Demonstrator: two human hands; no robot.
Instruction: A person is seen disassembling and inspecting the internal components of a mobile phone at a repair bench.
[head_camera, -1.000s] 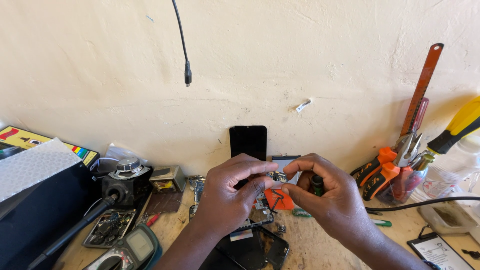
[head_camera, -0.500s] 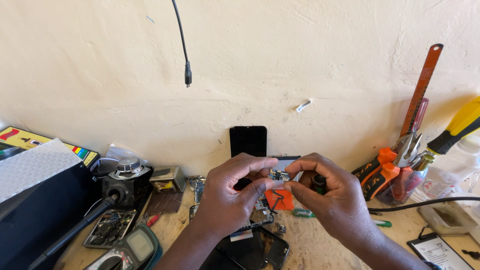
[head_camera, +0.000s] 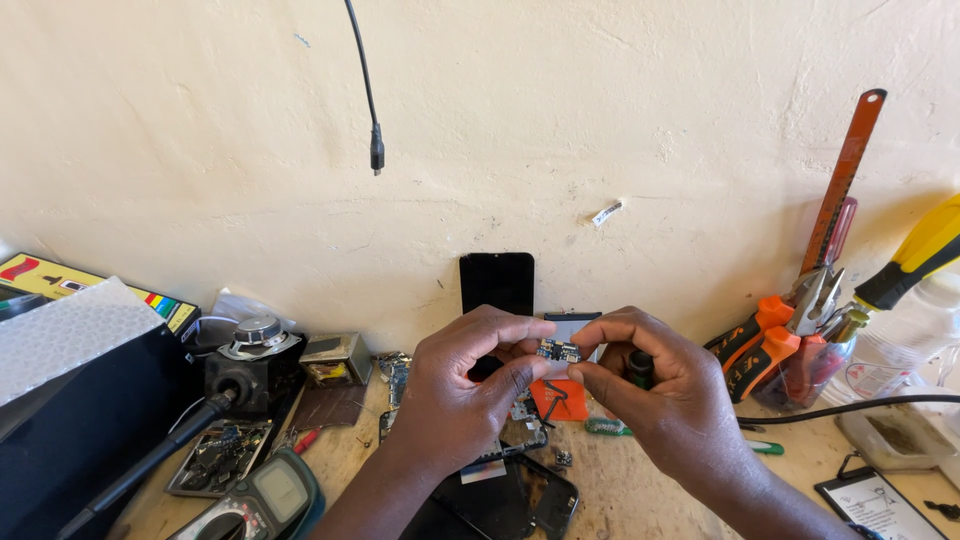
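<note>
Risk: I reckon the small circuit board (head_camera: 558, 350) could slip & drop into clutter on the tabletop (head_camera: 640, 480), since only fingertips hold its edges.
Board pos: between both hands, above the orange pick (head_camera: 560, 398), in front of the black phone (head_camera: 497, 283).
Left hand (head_camera: 462, 395): grip pinching board w/ thumb + forefinger.
Right hand (head_camera: 660, 390): grip pinching board's other end; dark tool handle (head_camera: 640, 368) tucked in its palm.

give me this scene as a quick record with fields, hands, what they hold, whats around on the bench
setting: cluttered wooden workbench against a cream wall
left hand: pinches the left end of a small circuit board
right hand: pinches the board's right end; a dark cylindrical tool is tucked in the palm
below the hands: opened phone, orange pick
behind: dark phone screen leaning upright on the wall
left side: soldering iron stand, multimeter
right side: cup of pliers and screwdrivers
overhead: black cable hanging
</note>
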